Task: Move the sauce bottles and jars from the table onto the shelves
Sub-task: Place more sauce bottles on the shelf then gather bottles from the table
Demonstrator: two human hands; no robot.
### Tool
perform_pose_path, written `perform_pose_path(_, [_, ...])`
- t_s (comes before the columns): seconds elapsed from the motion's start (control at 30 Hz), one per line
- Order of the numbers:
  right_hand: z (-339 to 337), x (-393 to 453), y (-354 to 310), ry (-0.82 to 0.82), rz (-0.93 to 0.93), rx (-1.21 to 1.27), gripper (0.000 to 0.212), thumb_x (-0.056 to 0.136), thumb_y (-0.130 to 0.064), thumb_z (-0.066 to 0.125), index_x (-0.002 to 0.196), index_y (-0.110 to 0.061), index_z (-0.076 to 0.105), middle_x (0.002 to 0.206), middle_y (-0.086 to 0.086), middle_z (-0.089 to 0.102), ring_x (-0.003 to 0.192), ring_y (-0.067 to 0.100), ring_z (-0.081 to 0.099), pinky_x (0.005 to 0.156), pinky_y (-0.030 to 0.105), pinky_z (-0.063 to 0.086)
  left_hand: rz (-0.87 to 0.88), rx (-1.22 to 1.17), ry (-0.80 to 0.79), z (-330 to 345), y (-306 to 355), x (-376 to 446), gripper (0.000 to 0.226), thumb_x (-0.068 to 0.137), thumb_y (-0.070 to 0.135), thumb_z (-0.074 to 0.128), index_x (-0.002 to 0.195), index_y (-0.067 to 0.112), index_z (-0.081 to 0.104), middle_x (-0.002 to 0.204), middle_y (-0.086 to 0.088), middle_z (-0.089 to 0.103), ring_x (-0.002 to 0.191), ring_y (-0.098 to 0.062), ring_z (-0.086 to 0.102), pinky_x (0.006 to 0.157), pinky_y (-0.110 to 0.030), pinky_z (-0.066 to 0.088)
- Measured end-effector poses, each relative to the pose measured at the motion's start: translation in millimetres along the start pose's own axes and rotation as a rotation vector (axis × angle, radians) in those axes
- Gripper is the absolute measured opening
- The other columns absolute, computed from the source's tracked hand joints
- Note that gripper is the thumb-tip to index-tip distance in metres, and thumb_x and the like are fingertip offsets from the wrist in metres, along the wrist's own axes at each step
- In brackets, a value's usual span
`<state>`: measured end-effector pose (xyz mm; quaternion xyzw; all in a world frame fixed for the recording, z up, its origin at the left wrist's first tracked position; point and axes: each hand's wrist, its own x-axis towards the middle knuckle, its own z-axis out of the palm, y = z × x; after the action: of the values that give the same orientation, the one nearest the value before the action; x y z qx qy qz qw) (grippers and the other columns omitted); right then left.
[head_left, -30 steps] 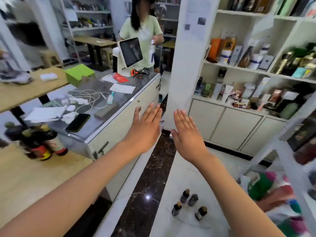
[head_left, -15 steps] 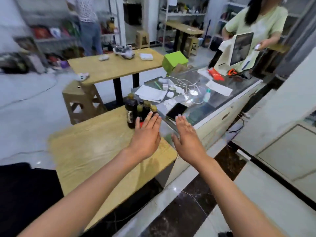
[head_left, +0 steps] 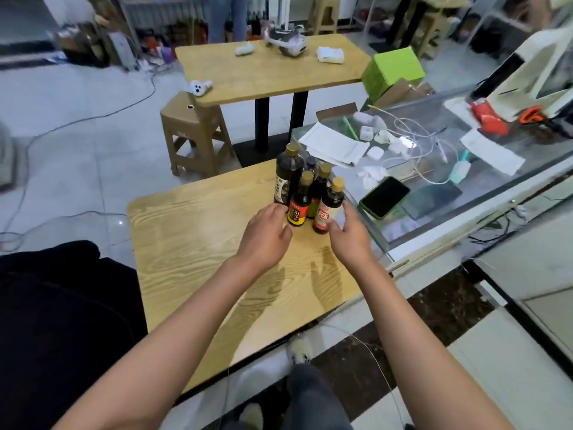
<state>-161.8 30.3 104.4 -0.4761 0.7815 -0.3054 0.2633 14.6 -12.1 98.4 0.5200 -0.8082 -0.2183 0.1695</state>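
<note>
Several dark sauce bottles with gold caps stand clustered at the far right corner of the wooden table (head_left: 198, 243). Among them are a tall bottle (head_left: 287, 176), a small one with a red and yellow label (head_left: 298, 204), and a small one with a red and white label (head_left: 329, 206). My left hand (head_left: 266, 237) is at the foot of the red and yellow bottle, fingers loosely curled and holding nothing. My right hand (head_left: 348, 240) is beside the red and white bottle, thumb touching its base, fingers spread to its right. No shelves are in view.
A glass-topped counter (head_left: 483, 193) adjoins the table on the right, carrying a phone (head_left: 384, 197), papers and cables. Beyond stand a plastic stool (head_left: 195, 135), a second wooden table (head_left: 273, 72) and a green box (head_left: 392, 71). A dark bulky shape (head_left: 62, 305) fills the left.
The view swung left from the shelves to the table. Both hands dropped from raised, flat palms and reached the bottle cluster, their fingers now bending around the two front bottles.
</note>
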Motion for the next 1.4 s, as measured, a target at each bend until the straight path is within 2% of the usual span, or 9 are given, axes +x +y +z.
perform_pose_path(0.17, [3,59,21,0.053,0.114,0.14,0.056,0.099,-0.027,0.054,0.15,-0.017,0.034,0.15,0.005,0.045,0.137,0.024,0.042,0.105,0.032,0.037,-0.115,-0.101,0.018,21,6,53,0.041,0.098,0.023,0.05,0.138,0.013,0.047,0.139,-0.003,0.048,0.127,-0.02,0.046,0.103,-0.032,0.038])
perform_pose_path(0.37, [6,126,32,0.043,0.085,0.237,0.045,0.092,-0.024,0.065,0.133,-0.015,0.051,0.123,0.001,0.061,0.113,0.017,0.057,0.093,0.027,0.043,-0.259,-0.17,0.041,59,18,120,0.05,0.095,0.016,0.058,0.142,0.011,0.042,0.14,-0.008,0.047,0.127,-0.025,0.046,0.106,-0.033,0.037])
perform_pose_path(0.53, [17,161,46,0.0,0.041,0.233,0.022,0.085,-0.023,0.071,0.102,-0.024,0.057,0.102,-0.001,0.065,0.096,0.017,0.061,0.086,0.032,0.05,-0.388,-0.236,0.095,84,16,160,0.057,0.09,0.012,0.062,0.143,0.014,0.041,0.14,-0.007,0.049,0.129,-0.023,0.046,0.108,-0.037,0.039])
perform_pose_path(0.67, [24,173,57,0.021,0.021,0.212,0.018,0.085,-0.022,0.072,0.099,-0.02,0.061,0.097,-0.003,0.064,0.092,0.016,0.059,0.082,0.032,0.049,-0.412,-0.35,0.15,95,5,174,0.04,0.088,0.004,0.061,0.125,0.017,0.053,0.116,-0.002,0.064,0.107,-0.02,0.059,0.092,-0.037,0.05])
perform_pose_path(0.8, [28,181,62,0.001,-0.028,0.205,0.018,0.082,-0.026,0.074,0.096,-0.02,0.063,0.092,-0.002,0.065,0.088,0.018,0.059,0.077,0.034,0.049,-0.452,-0.449,0.115,96,5,183,0.033,0.087,0.007,0.067,0.109,0.017,0.046,0.101,-0.001,0.064,0.092,-0.018,0.06,0.077,-0.03,0.049])
perform_pose_path(1.0, [27,183,63,-0.042,-0.044,0.231,0.019,0.083,-0.025,0.075,0.099,-0.019,0.067,0.088,-0.007,0.065,0.086,0.015,0.06,0.074,0.031,0.047,-0.44,-0.506,0.124,108,14,179,0.036,0.082,0.012,0.07,0.099,0.023,0.041,0.094,-0.004,0.065,0.09,-0.023,0.063,0.081,-0.049,0.053])
perform_pose_path(1.17, [23,173,63,-0.103,-0.121,0.231,0.015,0.085,-0.024,0.073,0.098,-0.021,0.068,0.089,-0.008,0.069,0.085,0.012,0.063,0.076,0.033,0.052,-0.41,-0.521,0.159,109,21,168,0.027,0.081,0.01,0.07,0.1,0.024,0.056,0.091,0.003,0.067,0.087,-0.018,0.065,0.079,-0.048,0.054])
perform_pose_path(1.33, [4,154,61,-0.084,-0.089,0.295,0.014,0.085,-0.022,0.074,0.098,-0.021,0.069,0.089,-0.01,0.069,0.085,0.008,0.062,0.068,0.014,0.043,-0.315,-0.586,0.17,89,30,149,0.022,0.083,0.014,0.072,0.101,0.021,0.061,0.091,0.005,0.07,0.088,-0.015,0.066,0.082,-0.043,0.055])
perform_pose_path(1.4, [-4,141,59,-0.043,-0.072,0.31,0.015,0.084,-0.024,0.075,0.097,-0.019,0.07,0.089,-0.008,0.071,0.084,0.009,0.064,0.071,0.02,0.046,-0.272,-0.641,0.139,76,36,140,0.023,0.083,0.012,0.072,0.102,0.021,0.063,0.093,0.005,0.071,0.091,-0.014,0.067,0.084,-0.04,0.055])
